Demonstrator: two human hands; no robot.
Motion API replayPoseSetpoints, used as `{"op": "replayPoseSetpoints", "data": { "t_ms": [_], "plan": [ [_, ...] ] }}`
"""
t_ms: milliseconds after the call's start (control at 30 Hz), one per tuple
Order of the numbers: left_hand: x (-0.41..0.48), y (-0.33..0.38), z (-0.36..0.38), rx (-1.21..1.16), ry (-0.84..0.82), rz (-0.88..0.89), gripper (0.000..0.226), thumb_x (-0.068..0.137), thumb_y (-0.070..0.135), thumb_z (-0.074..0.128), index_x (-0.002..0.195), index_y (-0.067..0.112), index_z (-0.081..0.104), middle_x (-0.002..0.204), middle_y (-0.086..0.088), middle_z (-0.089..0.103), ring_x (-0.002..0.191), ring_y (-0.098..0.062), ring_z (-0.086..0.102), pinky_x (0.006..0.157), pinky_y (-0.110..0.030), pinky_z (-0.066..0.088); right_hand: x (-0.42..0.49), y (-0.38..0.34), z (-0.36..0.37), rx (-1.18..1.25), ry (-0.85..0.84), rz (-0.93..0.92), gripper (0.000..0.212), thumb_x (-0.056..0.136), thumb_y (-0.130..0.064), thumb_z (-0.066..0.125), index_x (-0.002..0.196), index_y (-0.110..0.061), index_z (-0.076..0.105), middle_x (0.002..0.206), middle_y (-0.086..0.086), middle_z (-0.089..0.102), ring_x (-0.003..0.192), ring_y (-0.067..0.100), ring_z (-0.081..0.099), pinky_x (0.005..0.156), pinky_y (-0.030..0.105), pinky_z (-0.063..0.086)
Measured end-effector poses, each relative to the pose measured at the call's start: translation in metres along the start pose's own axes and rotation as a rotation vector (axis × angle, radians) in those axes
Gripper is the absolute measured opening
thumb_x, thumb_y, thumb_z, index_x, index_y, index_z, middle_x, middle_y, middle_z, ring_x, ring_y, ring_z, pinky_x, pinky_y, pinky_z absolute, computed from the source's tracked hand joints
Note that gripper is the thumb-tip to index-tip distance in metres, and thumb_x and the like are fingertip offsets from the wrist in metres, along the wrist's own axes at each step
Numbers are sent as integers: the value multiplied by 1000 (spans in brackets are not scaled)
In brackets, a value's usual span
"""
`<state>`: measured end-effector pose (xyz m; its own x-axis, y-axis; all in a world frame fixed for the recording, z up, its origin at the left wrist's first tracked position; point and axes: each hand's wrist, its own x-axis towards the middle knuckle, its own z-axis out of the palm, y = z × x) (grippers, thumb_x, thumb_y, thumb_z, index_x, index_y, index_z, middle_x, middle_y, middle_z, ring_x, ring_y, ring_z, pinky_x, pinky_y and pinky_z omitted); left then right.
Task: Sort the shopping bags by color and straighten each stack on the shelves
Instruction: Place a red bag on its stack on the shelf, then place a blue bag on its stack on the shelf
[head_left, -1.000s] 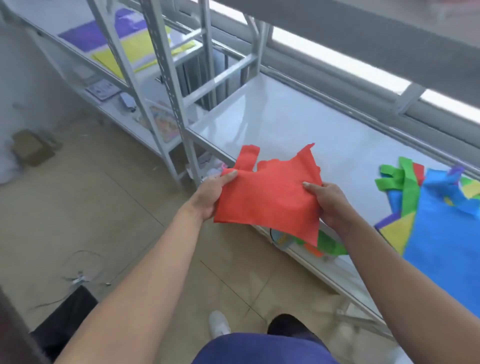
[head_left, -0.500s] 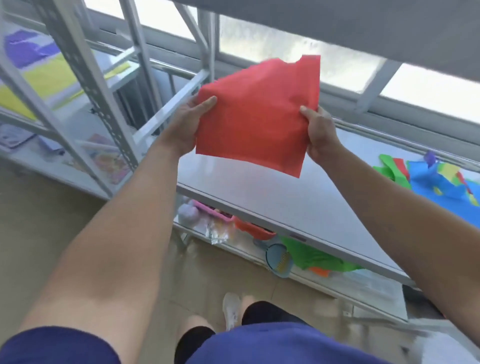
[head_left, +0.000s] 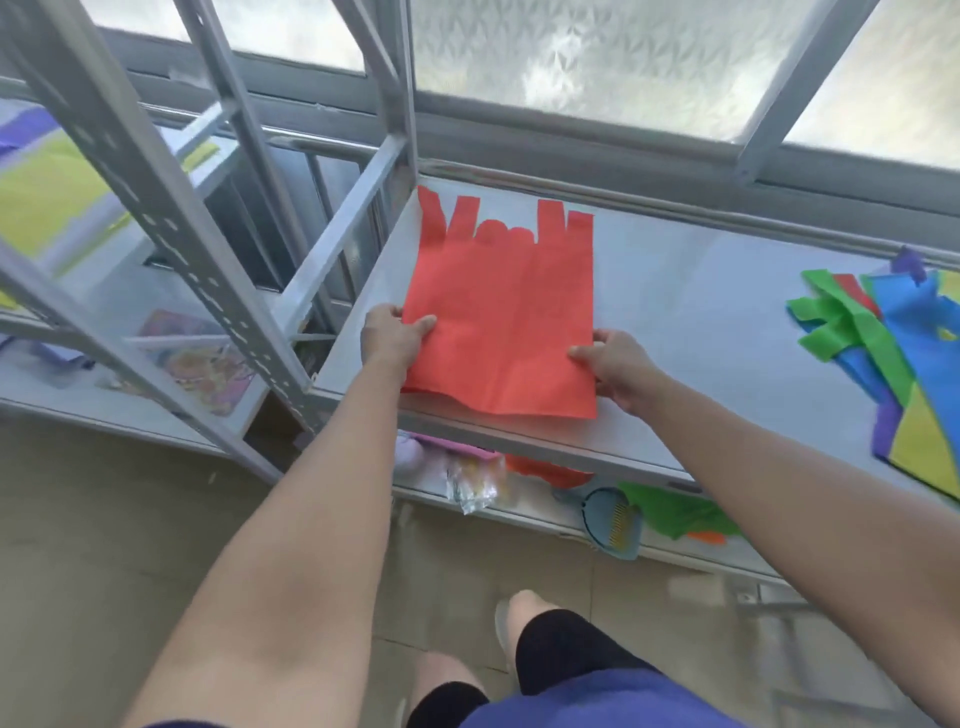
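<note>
A red shopping bag (head_left: 501, 306) lies flat at the left end of the grey shelf (head_left: 691, 317), handles pointing toward the window. My left hand (head_left: 392, 332) pinches its near left edge, thumb on top. My right hand (head_left: 615, 366) pinches its near right corner. The bag's near edge hangs slightly over the shelf front. A mixed heap of bags (head_left: 893, 358) in green, blue, red, purple and yellow lies at the shelf's right end.
A slanted metal upright (head_left: 171, 218) and shelf posts stand left of the red bag. The neighbouring rack holds yellow and purple bags (head_left: 47, 202). On the lower shelf lie a green bag (head_left: 675, 512), a blue dustpan (head_left: 613, 525) and small clutter. Frosted windows run behind.
Both hands brought the red bag from mid-air down onto the left end of the shelf, where it now lies spread flat. The camera tilted up toward the shelf.
</note>
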<state>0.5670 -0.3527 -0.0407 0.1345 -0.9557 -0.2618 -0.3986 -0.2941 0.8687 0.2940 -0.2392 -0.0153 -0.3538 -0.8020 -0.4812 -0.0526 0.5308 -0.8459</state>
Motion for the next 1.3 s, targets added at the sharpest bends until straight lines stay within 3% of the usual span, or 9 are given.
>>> {"op": "replayPoseSetpoints", "data": {
  "t_ms": [167, 367, 467, 533, 600, 700, 967, 1167, 1300],
  "plan": [
    [19, 9, -7, 39, -14, 70, 38, 92, 26, 73, 126, 9, 72, 118, -8, 74, 113, -26, 69, 103, -38, 52, 1, -3, 15, -7, 94, -27, 25, 99, -11, 59, 123, -15, 62, 119, 9, 72, 102, 29, 73, 87, 55, 62],
    [37, 4, -5, 81, 15, 101, 40, 87, 27, 80, 124, 13, 74, 114, -8, 77, 107, -25, 72, 102, -40, 54, -6, 4, 19, -12, 142, -63, 21, 101, -15, 58, 122, -18, 59, 120, 8, 70, 102, 28, 72, 86, 53, 62],
    [24, 6, -5, 96, 16, 140, 54, 91, 29, 78, 140, 13, 62, 125, -9, 72, 118, -25, 66, 109, -38, 49, -15, 4, 14, -37, 143, -65, 33, 100, -19, 60, 132, -13, 57, 117, 9, 71, 95, 24, 74, 81, 46, 64],
    [7, 10, -6, 199, 26, 217, 60, 92, 26, 77, 146, 11, 55, 137, -10, 65, 127, -26, 60, 112, -38, 45, -30, 4, 7, -181, 134, -119, 44, 100, -20, 61, 142, -13, 51, 117, 10, 70, 96, 23, 72, 85, 43, 63],
    [-14, 16, -6, 377, 33, 366, 64, 90, 21, 79, 147, 11, 53, 145, -11, 58, 136, -29, 53, 114, -42, 42, -49, 3, -3, -462, 157, -226, 57, 99, -22, 61, 152, -17, 40, 128, 8, 64, 111, 25, 65, 99, 45, 55],
    [-51, 29, 0, 556, -87, 546, 74, 90, 21, 79, 155, 16, 44, 161, -6, 44, 150, -24, 40, 120, -47, 37, -86, -3, -19, -704, 224, -357, 72, 99, -19, 59, 160, -23, 22, 155, 11, 43, 139, 30, 45, 113, 50, 41],
    [-174, 91, 49, 685, -457, 854, 92, 87, 22, 82, 162, 22, 30, 172, -4, 22, 158, -23, 24, 122, -53, 32, -190, -17, -105, -847, 463, -357, 84, 97, -26, 62, 164, -14, 14, 165, 16, 27, 150, 37, 27, 121, 49, 30],
    [-255, 109, 113, 685, -637, 913, 93, 88, 30, 81, 163, 20, 27, 174, -4, 13, 153, -28, 33, 118, -49, 37, -238, 13, -213, -825, 672, -229, 84, 94, -28, 66, 161, -7, 20, 159, 21, 32, 144, 43, 32, 116, 53, 32],
    [-296, 103, 163, 656, -677, 851, 83, 94, 31, 74, 162, 20, 28, 174, -4, 13, 151, -30, 37, 116, -49, 38, -244, 45, -289, -796, 707, -167, 84, 93, -23, 67, 161, -9, 20, 157, 21, 32, 142, 45, 31, 111, 56, 35]
  ]
}}
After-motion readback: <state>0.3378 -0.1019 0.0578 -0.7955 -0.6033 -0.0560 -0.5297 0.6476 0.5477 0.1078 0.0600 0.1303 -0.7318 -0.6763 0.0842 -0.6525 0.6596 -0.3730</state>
